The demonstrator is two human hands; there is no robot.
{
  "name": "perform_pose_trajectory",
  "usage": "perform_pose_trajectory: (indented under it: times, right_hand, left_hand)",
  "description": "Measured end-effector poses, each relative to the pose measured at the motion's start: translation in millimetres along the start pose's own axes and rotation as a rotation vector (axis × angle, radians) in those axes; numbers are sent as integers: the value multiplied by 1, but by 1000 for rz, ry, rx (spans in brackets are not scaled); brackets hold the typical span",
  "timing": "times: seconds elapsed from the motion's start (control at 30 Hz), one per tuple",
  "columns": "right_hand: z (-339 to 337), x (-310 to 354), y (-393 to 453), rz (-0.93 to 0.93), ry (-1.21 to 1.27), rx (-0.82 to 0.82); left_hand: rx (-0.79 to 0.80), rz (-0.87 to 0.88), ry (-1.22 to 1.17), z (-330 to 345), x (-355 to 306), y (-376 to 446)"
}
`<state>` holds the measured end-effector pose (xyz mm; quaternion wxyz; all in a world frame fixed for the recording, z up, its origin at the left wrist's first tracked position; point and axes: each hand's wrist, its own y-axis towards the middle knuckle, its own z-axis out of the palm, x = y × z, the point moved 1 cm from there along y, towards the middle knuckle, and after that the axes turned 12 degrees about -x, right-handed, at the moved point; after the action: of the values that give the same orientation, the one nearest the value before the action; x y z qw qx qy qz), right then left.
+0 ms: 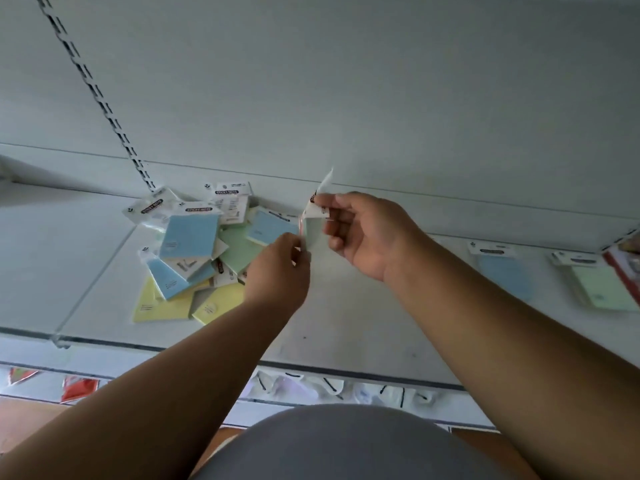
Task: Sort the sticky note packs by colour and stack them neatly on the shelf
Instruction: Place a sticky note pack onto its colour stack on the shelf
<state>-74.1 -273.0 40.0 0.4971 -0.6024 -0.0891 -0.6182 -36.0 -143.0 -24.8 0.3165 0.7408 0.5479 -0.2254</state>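
Observation:
A loose heap of sticky note packs (194,251), blue, green and yellow, lies on the white shelf (346,313) at the left. Above the shelf, both hands hold one pack (311,226) edge-on, pale green with a pink edge showing. My left hand (280,271) pinches its lower edge. My right hand (363,230) pinches its white header card at the top. At the right, a blue pack (505,275) and a green pack (599,289) lie flat, side by side and apart.
The shelf's white back panel (346,98) rises behind, with a slotted upright (93,88) at the left. A red-edged item (623,268) sits at the far right. A lower shelf (311,389) holds packaged goods and red pennants (79,388).

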Motion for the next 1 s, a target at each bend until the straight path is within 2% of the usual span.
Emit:
perform_pose_trajectory:
  times: [0.1, 0.17, 0.27, 0.4, 0.53, 0.67, 0.83, 1.0]
  right_hand:
    - [-12, -1, 6, -340, -222, -274]
    - [-26, -8, 11, -488, -393, -479]
    - [-53, -15, 13, -418, -621, -606]
    - [-95, -15, 9, -309, -730, -723]
    - [-143, -9, 3, -332, -596, -667]
    - [-205, 1, -4, -435, -593, -750]
    - [-298, 26, -10, -499, -825, -859]
    - [-395, 65, -6, -503, -1035, -832]
  left_hand:
    - [60, -146, -242, 3, 1, 3]
    - [132, -286, -377, 9, 0, 1]
    - [242, -426, -520, 22, -10, -11]
    - [306, -460, -601, 43, -28, -27]
    - [376, -349, -551, 61, -64, -45]
    - [370, -140, -421, 85, -107, -63]
    - [421, -71, -355, 139, -173, -94]
    - [483, -18, -292, 203, -249, -136]
